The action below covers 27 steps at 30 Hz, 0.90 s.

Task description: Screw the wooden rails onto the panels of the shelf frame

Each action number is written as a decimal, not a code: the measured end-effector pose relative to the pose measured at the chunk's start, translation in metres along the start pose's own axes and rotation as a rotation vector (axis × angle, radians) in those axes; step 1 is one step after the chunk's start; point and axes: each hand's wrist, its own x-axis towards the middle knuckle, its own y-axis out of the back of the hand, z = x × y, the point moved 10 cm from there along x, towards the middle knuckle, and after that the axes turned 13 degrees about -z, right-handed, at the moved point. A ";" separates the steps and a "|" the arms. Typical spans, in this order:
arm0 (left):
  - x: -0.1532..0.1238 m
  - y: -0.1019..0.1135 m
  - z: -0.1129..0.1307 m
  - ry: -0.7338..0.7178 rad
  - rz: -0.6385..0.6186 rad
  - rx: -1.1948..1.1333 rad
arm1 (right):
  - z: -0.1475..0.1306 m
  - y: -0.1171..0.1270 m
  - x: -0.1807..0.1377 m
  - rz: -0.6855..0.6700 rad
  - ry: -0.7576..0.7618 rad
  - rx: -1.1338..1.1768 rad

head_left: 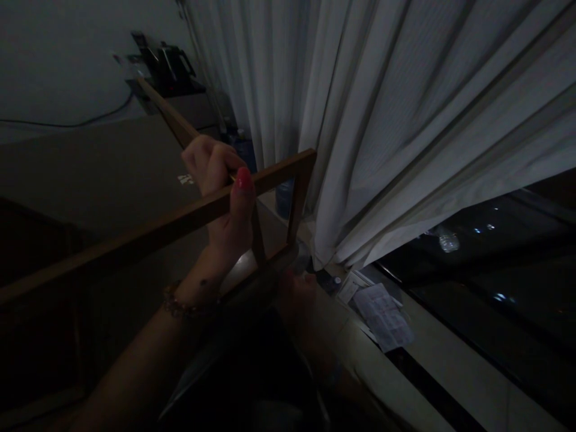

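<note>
the left hand [220,186] is raised and clenched around a bar of a thin wooden frame [270,175], thumb pressed over the front of the wood, a beaded bracelet [180,306] on its wrist. the right hand [297,291] sits lower in shadow at the frame's bottom corner; whether it grips there i cannot tell. beyond the hands hangs a white curtain [405,120], papers [380,312] lie on the ledge to the right, and a dark kettle [173,63] stands far behind.

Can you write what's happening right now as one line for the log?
left hand: grips wooden frame top bar | right hand: at frame's lower corner, dark, grip unclear | near: white curtain, papers
</note>
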 end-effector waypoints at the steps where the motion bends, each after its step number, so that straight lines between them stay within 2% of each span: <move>1: 0.000 0.000 0.000 0.002 0.002 -0.001 | 0.001 -0.003 -0.001 0.000 -0.028 0.013; 6: -0.002 0.003 -0.001 0.037 0.023 -0.064 | 0.010 -0.016 -0.005 -0.029 -0.148 0.127; 11: -0.006 -0.001 -0.011 0.151 -0.025 -0.080 | 0.014 -0.017 -0.007 -0.037 -0.171 0.158; 16: -0.003 0.000 -0.004 0.103 -0.022 -0.054 | 0.020 -0.007 -0.007 0.037 -0.163 0.254; 22: 0.000 0.003 0.004 0.066 -0.009 -0.016 | 0.037 -0.017 -0.005 0.034 -0.213 0.668; 27: -0.001 0.001 0.004 0.067 -0.038 0.015 | 0.036 -0.017 -0.004 0.005 -0.203 0.666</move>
